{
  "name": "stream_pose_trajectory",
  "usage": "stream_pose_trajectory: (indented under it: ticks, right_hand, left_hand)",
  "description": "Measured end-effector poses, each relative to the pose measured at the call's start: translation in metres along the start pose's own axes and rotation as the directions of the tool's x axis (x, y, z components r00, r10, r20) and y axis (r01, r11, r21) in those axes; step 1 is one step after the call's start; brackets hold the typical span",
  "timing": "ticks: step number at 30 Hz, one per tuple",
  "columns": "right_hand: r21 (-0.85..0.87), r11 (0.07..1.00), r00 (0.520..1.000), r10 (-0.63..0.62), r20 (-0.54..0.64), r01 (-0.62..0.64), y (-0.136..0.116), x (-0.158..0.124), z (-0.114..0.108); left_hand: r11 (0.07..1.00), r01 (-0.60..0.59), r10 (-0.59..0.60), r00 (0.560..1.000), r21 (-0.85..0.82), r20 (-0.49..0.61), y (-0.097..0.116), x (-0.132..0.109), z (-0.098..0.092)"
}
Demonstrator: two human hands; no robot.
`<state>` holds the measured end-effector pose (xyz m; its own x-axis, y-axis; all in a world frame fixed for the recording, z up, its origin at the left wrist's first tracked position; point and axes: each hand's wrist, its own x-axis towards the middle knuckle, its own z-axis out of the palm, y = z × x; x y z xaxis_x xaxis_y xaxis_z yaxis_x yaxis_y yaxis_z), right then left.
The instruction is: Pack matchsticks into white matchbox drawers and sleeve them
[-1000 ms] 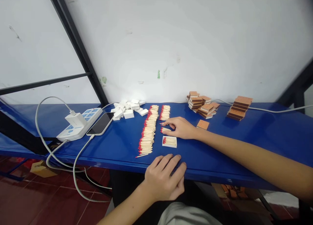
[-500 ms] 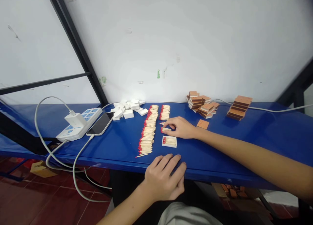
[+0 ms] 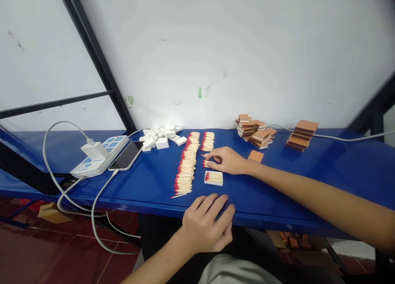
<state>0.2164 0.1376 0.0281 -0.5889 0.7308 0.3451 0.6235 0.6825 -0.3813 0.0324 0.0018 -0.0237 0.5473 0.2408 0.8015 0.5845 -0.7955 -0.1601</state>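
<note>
1 small match group (image 3: pixel 205 164) is touched by the curled right hand (image 3: pixel 230 160), just beyond 1 white tray (image 3: pixel 216 184), pinch undeterminable; loosely spread left hand (image 3: pixel 207 225), nothing held; virtually no shift noted, handling judged paused.

I log a pale glow low on the white wall (image 3: pixel 168 115), dimmer floor (image 3: pixel 74 259) below. Upper-right corner dark; my left hand (image 3: pixel 208 224) looks clearly outlined
</note>
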Motion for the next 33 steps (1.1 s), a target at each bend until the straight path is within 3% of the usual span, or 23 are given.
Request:
stream_pose_trajectory:
  ticks: [33]
  right_hand:
    - [-0.004,1.0,1.0,0.011,0.004,-0.011,-0.0001,0.0005,0.0005]
  left_hand:
    - [1.0,-0.005,0.005,1.0,-0.008,-0.003,-0.0006,-0.0009,0.0009]
